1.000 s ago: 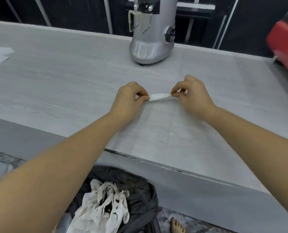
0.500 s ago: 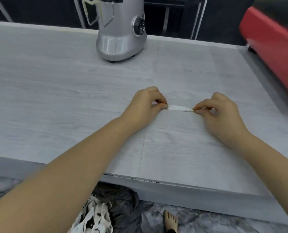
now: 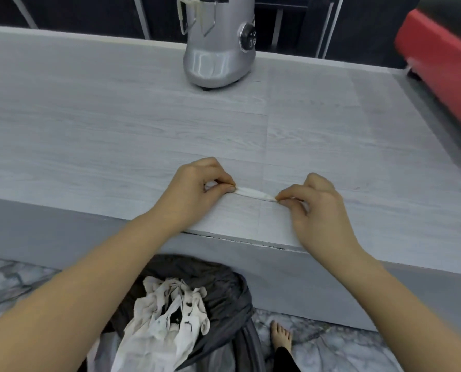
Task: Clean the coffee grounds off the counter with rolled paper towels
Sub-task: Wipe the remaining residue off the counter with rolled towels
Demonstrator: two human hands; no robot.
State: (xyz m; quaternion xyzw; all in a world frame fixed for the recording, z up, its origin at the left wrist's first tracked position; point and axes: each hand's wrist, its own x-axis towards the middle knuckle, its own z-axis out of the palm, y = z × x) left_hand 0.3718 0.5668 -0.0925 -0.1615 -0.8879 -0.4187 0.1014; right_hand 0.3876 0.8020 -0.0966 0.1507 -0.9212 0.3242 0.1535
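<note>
A thin rolled white paper towel lies stretched across the pale grey wood-grain counter, close to the counter's front edge. My left hand pinches its left end between thumb and forefinger. My right hand pinches its right end the same way. Both hands rest on the counter with the other fingers curled. I see no coffee grounds on the counter around the roll.
A silver coffee grinder stands at the back of the counter. A red appliance sits at the far right. Below the counter edge a dark bin bag holds stained, crumpled paper towels. A bare foot stands on the marble floor.
Both hands have drawn the rolled towel toward me across the counter, down to near the front edge. The view has shifted, and the bin is back in sight below.
</note>
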